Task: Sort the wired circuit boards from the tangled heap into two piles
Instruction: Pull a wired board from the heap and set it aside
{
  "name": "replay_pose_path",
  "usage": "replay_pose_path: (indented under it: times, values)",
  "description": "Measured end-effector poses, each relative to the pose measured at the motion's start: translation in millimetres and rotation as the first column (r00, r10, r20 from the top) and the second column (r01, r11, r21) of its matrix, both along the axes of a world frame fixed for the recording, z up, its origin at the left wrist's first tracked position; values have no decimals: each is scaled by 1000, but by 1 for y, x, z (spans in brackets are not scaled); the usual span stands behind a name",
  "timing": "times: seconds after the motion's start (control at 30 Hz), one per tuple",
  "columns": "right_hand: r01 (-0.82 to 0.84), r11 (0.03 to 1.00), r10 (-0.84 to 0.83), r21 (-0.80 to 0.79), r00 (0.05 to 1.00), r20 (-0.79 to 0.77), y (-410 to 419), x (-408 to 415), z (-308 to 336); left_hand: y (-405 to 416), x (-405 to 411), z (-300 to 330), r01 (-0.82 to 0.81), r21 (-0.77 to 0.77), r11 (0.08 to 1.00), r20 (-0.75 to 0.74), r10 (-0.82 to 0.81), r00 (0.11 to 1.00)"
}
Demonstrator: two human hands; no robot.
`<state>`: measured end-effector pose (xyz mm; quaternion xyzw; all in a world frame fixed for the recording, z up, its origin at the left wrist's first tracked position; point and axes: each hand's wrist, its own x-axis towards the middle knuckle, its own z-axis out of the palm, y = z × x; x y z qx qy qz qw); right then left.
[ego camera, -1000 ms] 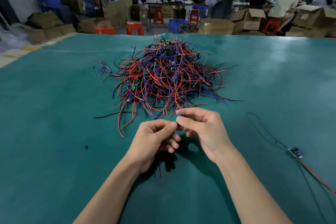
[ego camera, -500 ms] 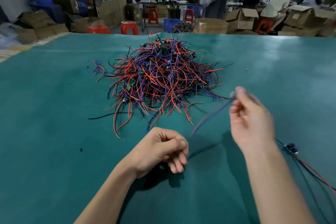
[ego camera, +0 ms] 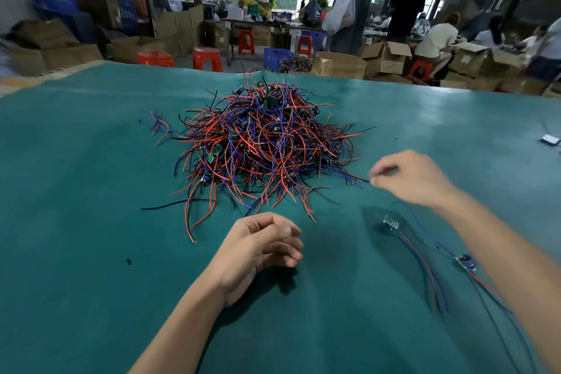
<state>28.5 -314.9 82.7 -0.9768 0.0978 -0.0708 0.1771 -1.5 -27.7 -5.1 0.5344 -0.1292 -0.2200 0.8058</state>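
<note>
A tangled heap of red, blue and black wires with small green circuit boards [ego camera: 267, 149] lies mid-table on the green mat [ego camera: 76, 252]. My left hand [ego camera: 261, 249] rests in front of the heap, fingers loosely curled, holding nothing. My right hand [ego camera: 409, 176] hovers at the heap's right edge, blurred, with nothing visibly in its fingers. Below it a wired board [ego camera: 391, 223] appears blurred over the mat, its red and blue wires trailing toward me. A second wired board [ego camera: 466, 263] lies just right of it, beside my right forearm.
A few loose wires [ego camera: 158, 124] lie left of the heap, and a small dark speck [ego camera: 128, 261] sits on the mat. A small white object [ego camera: 550, 139] is at the far right. Cardboard boxes, red stools and seated people fill the space beyond the table's far edge.
My right hand pulled a wired board out from between both hands, swung it right and let it go near the first board. My left hand stayed in place.
</note>
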Motion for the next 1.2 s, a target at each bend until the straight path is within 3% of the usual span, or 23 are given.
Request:
replay_pose_path:
  times: [0.13, 0.3, 0.37, 0.5, 0.63, 0.73, 0.8, 0.9, 1.0, 1.07, 1.2]
  values:
    - [-49, 996, 44, 81, 998, 55, 39, 75, -17, -1, 2, -2, -24, 38, 999, -28, 25, 999]
    - [92, 980, -119, 178, 982, 149, 60, 114, -37, 0, 4, -4, -23, 63, 998, -31, 25, 999]
    - [108, 950, -168, 291, 968, 188, 60, 114, -35, 0, 5, -5, -28, 70, 997, -35, 30, 999]
    - [58, 698, -299, 713, 929, 217, 58, 78, -25, -1, 5, -5, -29, 73, 997, -45, 32, 998]
    - [-86, 422, -371, 902, 892, 259, 72, 16, -25, -1, 4, -2, -37, 58, 998, -66, 41, 997]
    - [-187, 303, -253, 934, 930, 268, 98, -25, -40, -3, 5, 0, -72, -17, 997, -109, 69, 992]
    - [-215, 250, -84, 944, 967, 242, 113, -45, -53, -4, 5, 2, -90, -80, 993, -134, 79, 988]
    - [-227, 445, 209, 866, 967, 145, 126, -53, -68, -2, 7, 6, -105, -132, 986, -153, 85, 985]
    - [-303, 553, 367, 776, 925, 99, 133, -51, -71, 2, 8, 5, -107, -120, 987, -123, 92, 988]
    - [-353, 543, 454, 762, 887, 87, 134, -51, -71, 3, 8, 4, -102, -112, 988, -100, 91, 991]
    - [-399, 404, 631, 823, 773, 65, 133, -55, -70, 4, 8, 0, -97, -44, 994, -68, 94, 993]
